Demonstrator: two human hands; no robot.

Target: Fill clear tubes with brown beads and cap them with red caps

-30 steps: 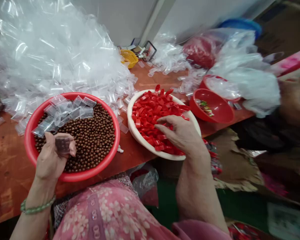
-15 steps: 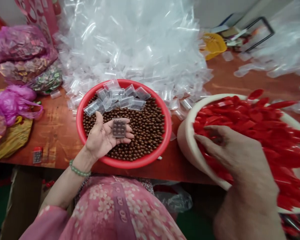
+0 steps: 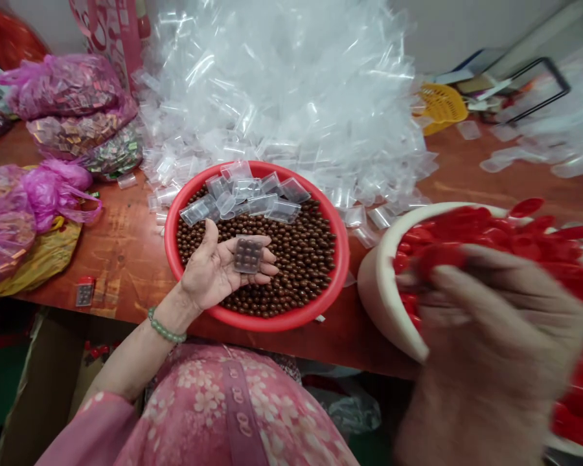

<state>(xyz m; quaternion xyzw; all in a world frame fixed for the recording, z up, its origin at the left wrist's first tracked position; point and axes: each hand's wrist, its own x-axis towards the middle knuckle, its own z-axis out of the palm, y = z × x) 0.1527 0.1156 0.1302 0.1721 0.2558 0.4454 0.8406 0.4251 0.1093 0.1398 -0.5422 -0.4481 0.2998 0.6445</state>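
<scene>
My left hand [image 3: 214, 268] lies palm up over the red basin [image 3: 175, 252], fingers stretched out. On its fingers rests a small clear plastic case [image 3: 247, 254] filled with rows of brown balls. Glossy brown balls [image 3: 301, 272] fill the basin under it, and several clear cases [image 3: 245, 188] lie on them at the back. Blurred by motion, my right hand [image 3: 495, 317] is over the cream tub [image 3: 376, 291], thumb and fingers pinching a red plastic piece [image 3: 440, 257]. More red plastic pieces [image 3: 476, 223] with rounded ends heap up in that tub.
A large heap of clear cases [image 3: 282, 84] stands behind the basin. Pink bags [image 3: 72, 84] of small pieces are stacked at left. A red-topped filled case [image 3: 84, 292] lies near the table's front edge. A yellow basket [image 3: 442, 107] sits at the back right.
My right hand has risen from among the red pieces and now pinches one. My left hand still carries the filled case on its palm. The whole view has shifted slightly.
</scene>
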